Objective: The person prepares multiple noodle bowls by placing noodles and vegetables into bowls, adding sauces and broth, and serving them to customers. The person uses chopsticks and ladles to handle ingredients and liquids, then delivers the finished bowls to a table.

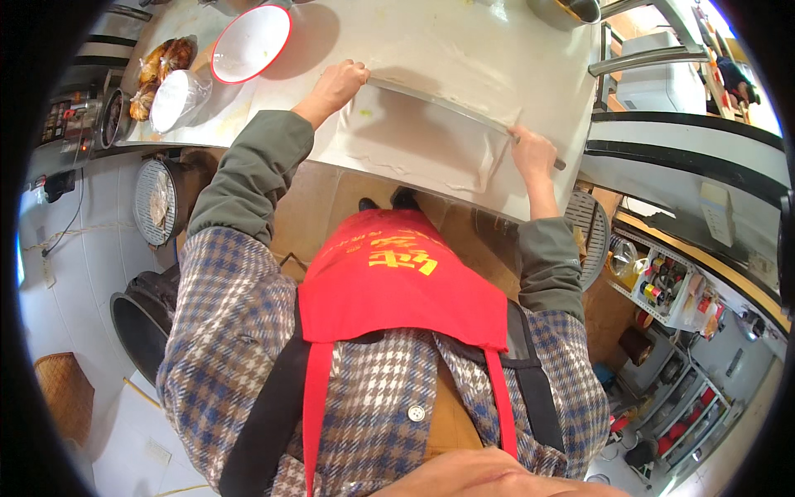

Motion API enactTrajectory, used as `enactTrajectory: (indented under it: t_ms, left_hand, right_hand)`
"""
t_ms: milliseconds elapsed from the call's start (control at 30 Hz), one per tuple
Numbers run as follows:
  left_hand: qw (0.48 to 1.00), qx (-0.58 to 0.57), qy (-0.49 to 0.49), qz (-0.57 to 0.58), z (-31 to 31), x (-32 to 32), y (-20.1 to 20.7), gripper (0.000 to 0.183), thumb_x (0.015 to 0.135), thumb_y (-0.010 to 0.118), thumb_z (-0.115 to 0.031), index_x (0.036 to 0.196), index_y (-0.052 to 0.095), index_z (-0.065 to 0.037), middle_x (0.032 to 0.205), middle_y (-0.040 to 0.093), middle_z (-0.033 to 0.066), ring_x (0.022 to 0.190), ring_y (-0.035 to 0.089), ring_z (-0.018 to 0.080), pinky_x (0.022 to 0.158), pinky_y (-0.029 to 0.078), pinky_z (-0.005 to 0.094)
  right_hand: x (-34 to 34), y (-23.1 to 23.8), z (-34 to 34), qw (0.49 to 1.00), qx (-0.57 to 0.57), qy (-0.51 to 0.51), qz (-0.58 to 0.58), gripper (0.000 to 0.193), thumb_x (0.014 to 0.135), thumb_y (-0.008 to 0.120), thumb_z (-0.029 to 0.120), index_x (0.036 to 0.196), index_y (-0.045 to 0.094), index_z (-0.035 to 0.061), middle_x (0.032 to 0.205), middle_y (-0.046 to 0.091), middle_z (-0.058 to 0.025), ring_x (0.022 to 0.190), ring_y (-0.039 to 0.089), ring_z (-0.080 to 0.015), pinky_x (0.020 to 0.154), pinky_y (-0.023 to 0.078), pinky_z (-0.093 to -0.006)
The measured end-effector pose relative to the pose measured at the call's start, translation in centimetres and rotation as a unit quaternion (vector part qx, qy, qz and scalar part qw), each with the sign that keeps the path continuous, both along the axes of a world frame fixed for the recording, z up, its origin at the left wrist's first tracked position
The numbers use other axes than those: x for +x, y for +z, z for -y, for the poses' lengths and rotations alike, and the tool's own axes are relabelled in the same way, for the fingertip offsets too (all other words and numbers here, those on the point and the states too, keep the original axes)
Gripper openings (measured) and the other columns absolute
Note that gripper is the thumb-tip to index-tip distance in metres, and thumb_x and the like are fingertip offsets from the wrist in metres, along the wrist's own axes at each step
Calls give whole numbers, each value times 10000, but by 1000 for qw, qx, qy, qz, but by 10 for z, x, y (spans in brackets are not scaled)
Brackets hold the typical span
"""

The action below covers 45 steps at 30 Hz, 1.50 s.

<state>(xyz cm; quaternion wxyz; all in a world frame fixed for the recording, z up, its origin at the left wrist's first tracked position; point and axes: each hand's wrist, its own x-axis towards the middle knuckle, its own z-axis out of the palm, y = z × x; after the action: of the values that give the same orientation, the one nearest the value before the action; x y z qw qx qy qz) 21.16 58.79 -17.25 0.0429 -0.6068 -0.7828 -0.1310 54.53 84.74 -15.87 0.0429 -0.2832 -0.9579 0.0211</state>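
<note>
A long, thin metal bar lies across the white table, slanting down to the right. My left hand is closed round its left end. My right hand grips it near the other end, where a short dark piece sticks out past my fingers. Beneath and in front of the bar, a thin whitish sheet with wrinkled edges is spread near the table's front edge. Whether this sheet is dough or wet cloth, I cannot tell.
On the left of the table are a red-rimmed white bowl, plastic-wrapped white bowls and bagged brown food. A metal pot stands at the far right. Below the table's sides are round perforated lids and a dark tub.
</note>
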Motion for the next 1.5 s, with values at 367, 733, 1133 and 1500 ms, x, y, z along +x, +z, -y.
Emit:
enactTrajectory:
  t_ms: [367, 733, 1133, 1500]
  left_hand:
    - [995, -93, 18, 32, 38, 25, 3, 94, 815, 518, -95, 789, 608, -85, 826, 615, 52, 858, 602, 271, 675, 523, 391]
    - [1000, -15, 15, -10, 80, 58, 9, 61, 791, 554, -87, 746, 595, -85, 786, 599, 68, 804, 607, 259, 652, 530, 388]
    - [998, -30, 42, 25, 139, 126, 21, 42, 713, 586, -48, 730, 551, -65, 783, 567, 79, 807, 586, 253, 676, 523, 361]
    - [997, 34, 50, -49, -30, -42, -17, 103, 757, 597, -72, 858, 606, -92, 870, 601, 50, 862, 585, 241, 683, 535, 360]
  right_hand:
    - [24, 4, 30, 1000, -26, 12, -6, 149, 788, 645, 159, 874, 713, 261, 753, 687, -78, 676, 660, -293, 587, 506, -417]
    - [52, 12, 78, 995, -3, 49, -81, 162, 768, 630, 123, 823, 714, 250, 727, 688, -42, 657, 665, -264, 562, 506, -408]
    - [102, 8, 139, 997, 27, 43, -61, 130, 796, 623, 122, 888, 687, 190, 679, 616, -19, 629, 611, -231, 564, 470, -363]
    - [-57, -37, -34, 992, 66, 24, -109, 111, 844, 621, 188, 919, 697, 217, 750, 669, -81, 671, 652, -275, 560, 494, -392]
